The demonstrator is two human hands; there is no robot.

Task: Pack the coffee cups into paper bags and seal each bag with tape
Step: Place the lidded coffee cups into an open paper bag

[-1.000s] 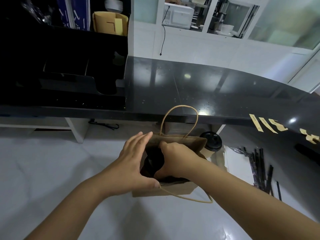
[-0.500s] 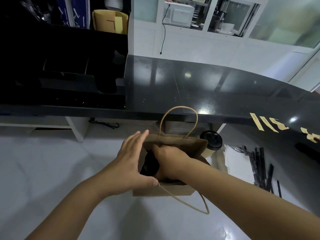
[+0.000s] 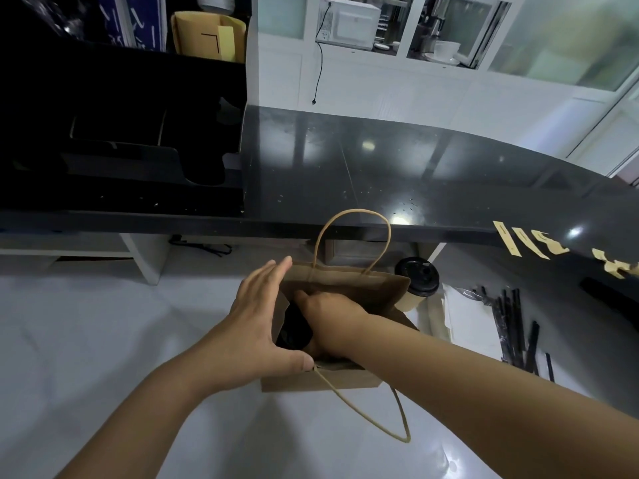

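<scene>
- Now left hand (image 3: 256, 326), fingers straight, steadies the paper bag (image 3: 349, 285) on the white counter (image 3: 86, 340).
- Right hand (image 3: 328, 312) reaches inside; its grip cannot be told.
- Lidded cup (image 3: 416, 278) stands just beside.

Beside one paper bag (image 3: 345, 285): one lidded coffee cup (image 3: 416, 281), roughly five tape strips (image 3: 534, 242), several black straws (image 3: 515, 326), count unclear.

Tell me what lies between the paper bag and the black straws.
In the head view, a lidded coffee cup and white paper lie between the paper bag and the black straws.
</scene>
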